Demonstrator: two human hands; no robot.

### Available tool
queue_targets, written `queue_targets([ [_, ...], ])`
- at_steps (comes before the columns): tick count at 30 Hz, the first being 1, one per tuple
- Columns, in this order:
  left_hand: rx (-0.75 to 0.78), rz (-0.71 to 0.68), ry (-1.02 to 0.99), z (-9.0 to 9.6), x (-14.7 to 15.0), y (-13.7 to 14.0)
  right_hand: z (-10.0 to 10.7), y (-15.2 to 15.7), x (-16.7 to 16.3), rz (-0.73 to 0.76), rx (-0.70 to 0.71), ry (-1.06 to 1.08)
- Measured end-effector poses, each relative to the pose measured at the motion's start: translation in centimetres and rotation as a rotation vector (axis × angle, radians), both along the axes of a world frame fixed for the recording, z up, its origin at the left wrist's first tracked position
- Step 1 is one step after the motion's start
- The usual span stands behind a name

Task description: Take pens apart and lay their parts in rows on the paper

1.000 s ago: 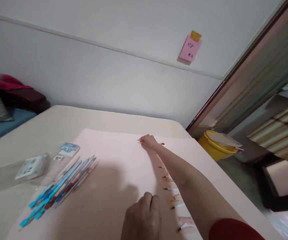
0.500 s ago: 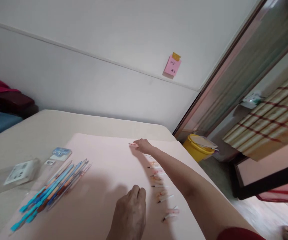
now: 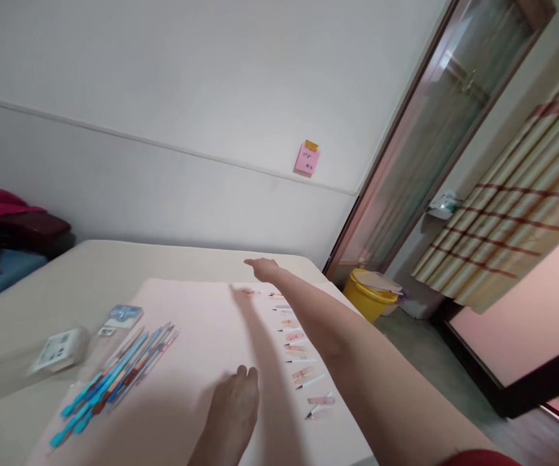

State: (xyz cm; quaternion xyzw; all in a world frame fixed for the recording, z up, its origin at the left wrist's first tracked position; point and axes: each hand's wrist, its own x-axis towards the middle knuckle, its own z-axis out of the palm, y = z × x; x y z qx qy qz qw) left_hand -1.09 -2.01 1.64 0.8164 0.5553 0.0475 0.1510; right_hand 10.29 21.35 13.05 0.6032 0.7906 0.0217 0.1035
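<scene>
My right hand [image 3: 263, 269] is raised over the far edge of the pink sheet [image 3: 202, 323], index finger stretched out, holding nothing that I can see. Below it on the sheet lies a small pinkish piece [image 3: 249, 292]. My left hand [image 3: 235, 404] hovers or rests over the near middle of the sheet, fingers curled; whatever is inside them is hidden. Down the sheet's right side runs a column of small pink and orange pieces [image 3: 303, 375], with thin white dark-tipped sticks [image 3: 302, 361] among them. My right forearm partly covers the column's far end.
A bundle of slim blue, brown and grey pen-like sticks [image 3: 124, 366] lies at the left. Beside it are a clear packet with a blue label [image 3: 123, 316] and a clear bag with a white block [image 3: 59, 349]. A yellow bucket [image 3: 369, 294] stands beyond the table's right corner.
My right hand has let go of the small pinkish piece and lifted off the sheet, its index finger now extended. The camera view has shifted. My left hand stays curled.
</scene>
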Motion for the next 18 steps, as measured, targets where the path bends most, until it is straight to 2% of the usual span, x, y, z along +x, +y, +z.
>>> queue_targets([
  [7, -0.065, -0.022, -0.034, 0.7, -2.2, -1.6, 2.0, -2.7, -3.9, 0.04, 0.048, -0.02],
  [10, -0.065, -0.009, -0.026, 0.6, -2.9, -2.0, 2.0, -5.3, -5.1, 0.077, 0.075, 0.0],
  [13, -0.034, 0.002, -0.023, 0.0, -3.2, -2.3, 0.3, -10.6, -6.1, 0.169, 0.069, 0.049],
  [16, 0.011, 0.007, -0.019, -0.9, -3.3, -2.5, -2.9, -17.7, -5.5, 0.293, 0.035, 0.131],
  [18, 0.007, 0.043, 0.001, -1.5, -3.4, -2.4, -5.3, -21.7, -4.0, 0.333, 0.07, 0.386],
])
